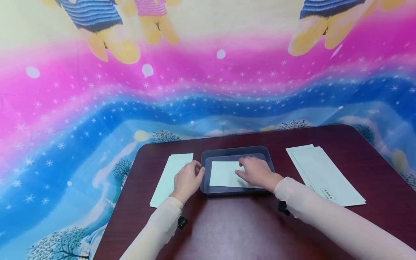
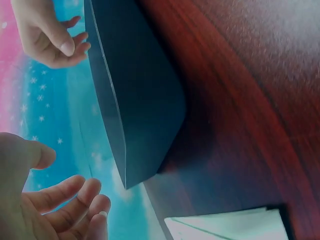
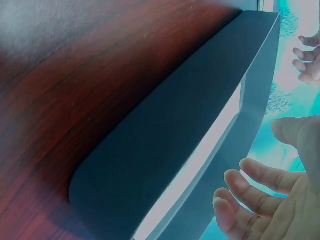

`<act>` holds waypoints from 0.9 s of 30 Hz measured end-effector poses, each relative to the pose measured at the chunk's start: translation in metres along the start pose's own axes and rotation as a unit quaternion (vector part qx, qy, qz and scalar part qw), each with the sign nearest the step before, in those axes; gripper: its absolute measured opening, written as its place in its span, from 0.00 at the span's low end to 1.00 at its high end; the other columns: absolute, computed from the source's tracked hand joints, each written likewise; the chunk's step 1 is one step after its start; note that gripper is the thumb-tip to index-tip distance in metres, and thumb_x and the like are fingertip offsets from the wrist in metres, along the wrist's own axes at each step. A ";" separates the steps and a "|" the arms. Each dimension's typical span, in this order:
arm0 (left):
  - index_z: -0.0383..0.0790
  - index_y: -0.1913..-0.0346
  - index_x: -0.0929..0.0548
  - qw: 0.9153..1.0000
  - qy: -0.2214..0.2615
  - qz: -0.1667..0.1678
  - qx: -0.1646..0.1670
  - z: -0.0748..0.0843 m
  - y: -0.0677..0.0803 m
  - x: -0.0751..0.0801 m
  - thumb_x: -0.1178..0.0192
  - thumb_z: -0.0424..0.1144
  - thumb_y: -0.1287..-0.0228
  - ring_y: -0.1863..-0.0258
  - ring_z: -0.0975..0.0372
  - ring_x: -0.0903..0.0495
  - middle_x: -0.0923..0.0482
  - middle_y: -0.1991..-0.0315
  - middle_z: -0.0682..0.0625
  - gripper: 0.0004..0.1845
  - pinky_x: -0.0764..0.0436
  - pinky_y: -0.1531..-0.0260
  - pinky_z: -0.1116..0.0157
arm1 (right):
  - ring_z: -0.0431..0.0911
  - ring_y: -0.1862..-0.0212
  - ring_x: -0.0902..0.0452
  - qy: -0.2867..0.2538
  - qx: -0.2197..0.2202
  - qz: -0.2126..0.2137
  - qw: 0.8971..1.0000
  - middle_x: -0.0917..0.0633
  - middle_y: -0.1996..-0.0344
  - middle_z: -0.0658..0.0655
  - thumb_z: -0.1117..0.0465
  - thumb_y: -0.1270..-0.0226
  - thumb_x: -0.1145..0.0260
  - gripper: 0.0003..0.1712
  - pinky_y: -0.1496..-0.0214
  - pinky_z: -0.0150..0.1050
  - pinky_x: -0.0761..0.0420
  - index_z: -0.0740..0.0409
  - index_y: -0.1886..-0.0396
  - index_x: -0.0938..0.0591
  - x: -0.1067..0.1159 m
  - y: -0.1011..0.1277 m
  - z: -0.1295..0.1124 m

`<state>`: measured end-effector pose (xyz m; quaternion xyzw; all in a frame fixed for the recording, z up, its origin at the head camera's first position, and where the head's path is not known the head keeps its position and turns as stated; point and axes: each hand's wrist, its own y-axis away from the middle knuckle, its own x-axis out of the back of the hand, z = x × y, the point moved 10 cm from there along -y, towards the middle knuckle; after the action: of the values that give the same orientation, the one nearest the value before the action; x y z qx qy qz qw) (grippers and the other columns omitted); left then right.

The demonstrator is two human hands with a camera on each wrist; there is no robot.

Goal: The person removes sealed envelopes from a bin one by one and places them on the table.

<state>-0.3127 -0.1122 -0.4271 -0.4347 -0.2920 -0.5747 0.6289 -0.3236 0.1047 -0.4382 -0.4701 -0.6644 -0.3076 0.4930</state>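
Note:
A dark grey tray (image 1: 236, 194) sits on the table with a pale green-white paper or envelope (image 1: 224, 174) lying flat inside it. Over the tray's right part hovers my right hand (image 1: 258, 173), its fingers loosely bent and holding nothing; the right wrist view shows those fingers (image 3: 265, 180) apart from the tray wall. Beside the tray's left edge is my left hand (image 1: 188, 180), above the near end of the left envelopes (image 1: 165, 177). Its fingers (image 2: 70, 215) are relaxed, with nothing between them in the left wrist view.
More pale envelopes (image 1: 328, 177), overlapping and bearing a small printed box, lie at the right of the dark red-brown table (image 1: 227, 231). Behind the table hangs a colourful printed cloth (image 1: 208, 79). Black wrist devices (image 1: 182, 222) show beneath both sleeves.

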 end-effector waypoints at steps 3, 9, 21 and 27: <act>0.46 0.55 0.15 1.000 -0.009 -0.011 -0.005 0.004 0.002 -0.005 0.39 0.49 0.30 0.71 0.63 0.20 0.15 0.67 0.53 0.11 0.22 0.71 0.62 | 0.47 0.65 0.17 -0.002 -0.006 -0.012 1.000 0.12 0.64 0.56 0.49 0.31 0.32 0.20 0.63 0.48 0.16 0.60 0.51 0.15 -0.002 -0.002 0.003; 0.46 0.54 0.15 1.000 -0.001 -0.027 -0.014 0.014 0.002 -0.010 0.40 0.50 0.29 0.70 0.63 0.21 0.15 0.66 0.52 0.13 0.23 0.71 0.63 | 0.53 0.55 0.17 0.007 -0.026 -0.033 0.999 0.13 0.56 0.58 0.47 0.30 0.33 0.23 0.55 0.54 0.16 0.60 0.47 0.17 -0.008 -0.007 0.016; 0.46 0.53 0.14 0.999 0.009 -0.032 -0.021 0.021 0.002 -0.009 0.39 0.49 0.29 0.71 0.64 0.21 0.15 0.66 0.53 0.12 0.24 0.72 0.64 | 0.68 0.26 0.39 0.026 -0.044 -0.154 0.987 0.34 0.27 0.71 0.42 0.37 0.28 0.51 0.31 0.65 0.32 0.60 0.23 0.37 -0.035 -0.012 0.035; 0.47 0.54 0.15 0.999 0.008 -0.034 -0.022 0.022 0.001 -0.009 0.40 0.49 0.29 0.70 0.64 0.20 0.15 0.65 0.54 0.11 0.24 0.72 0.64 | 0.70 0.25 0.41 0.028 -0.052 -0.183 0.981 0.36 0.26 0.72 0.40 0.42 0.25 0.57 0.31 0.66 0.32 0.58 0.21 0.41 -0.038 -0.012 0.039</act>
<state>-0.3102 -0.0883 -0.4250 -0.4336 -0.2892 -0.6055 0.6014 -0.3460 0.1223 -0.4864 -0.3567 -0.7081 -0.4396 0.4220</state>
